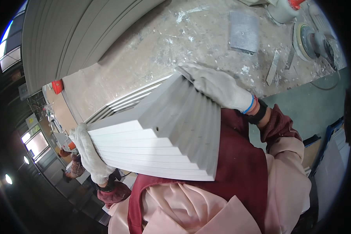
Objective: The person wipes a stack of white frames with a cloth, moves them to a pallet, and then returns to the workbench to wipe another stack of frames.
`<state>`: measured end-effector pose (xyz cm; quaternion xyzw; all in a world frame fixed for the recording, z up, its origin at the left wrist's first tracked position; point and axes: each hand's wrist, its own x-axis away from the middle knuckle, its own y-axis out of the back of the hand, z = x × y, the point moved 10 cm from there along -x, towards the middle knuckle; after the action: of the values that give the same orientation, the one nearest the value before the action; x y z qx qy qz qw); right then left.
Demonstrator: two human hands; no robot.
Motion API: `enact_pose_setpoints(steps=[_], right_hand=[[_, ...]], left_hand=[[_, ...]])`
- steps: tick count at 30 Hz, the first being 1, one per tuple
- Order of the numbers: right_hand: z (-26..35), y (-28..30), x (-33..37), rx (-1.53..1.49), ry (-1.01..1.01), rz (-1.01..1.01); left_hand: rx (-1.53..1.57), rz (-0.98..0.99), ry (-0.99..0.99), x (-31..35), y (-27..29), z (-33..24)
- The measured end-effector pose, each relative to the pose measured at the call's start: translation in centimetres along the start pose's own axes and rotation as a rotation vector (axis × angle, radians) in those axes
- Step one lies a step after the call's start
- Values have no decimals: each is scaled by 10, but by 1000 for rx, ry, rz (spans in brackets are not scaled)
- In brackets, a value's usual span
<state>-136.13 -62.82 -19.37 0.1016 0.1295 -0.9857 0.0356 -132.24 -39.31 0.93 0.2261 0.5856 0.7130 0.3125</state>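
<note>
A large white stepped moulding (171,136), with a row of ridges along it, is tilted in front of my body. My left hand (87,152), in a white knitted glove, wraps round its left end. At the top edge lies my gloved right hand (222,86), its fingers stretched over the ridges and pressed together. Under those fingertips shows a thin grey pad (187,75), mostly covered by the glove. The underside of the moulding and my left fingertips are partly hidden.
On the stained workbench (156,58) lie a grey mesh sheet (243,32), a metal scraper (273,68) and a round sander (306,41). A white bottle (280,11) stands at the far right. Long grey panels (74,35) rise at left; a person (72,167) sits beyond.
</note>
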Motion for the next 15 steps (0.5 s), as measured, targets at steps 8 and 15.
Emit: enact_pose_setpoints(steps=[8, 15], right_hand=[[129, -38, -5, 230, 566, 41], [19, 5, 24, 153, 113, -99]], left_hand=[[30, 36, 17, 2, -1, -2], [3, 29, -4, 1, 3, 1]])
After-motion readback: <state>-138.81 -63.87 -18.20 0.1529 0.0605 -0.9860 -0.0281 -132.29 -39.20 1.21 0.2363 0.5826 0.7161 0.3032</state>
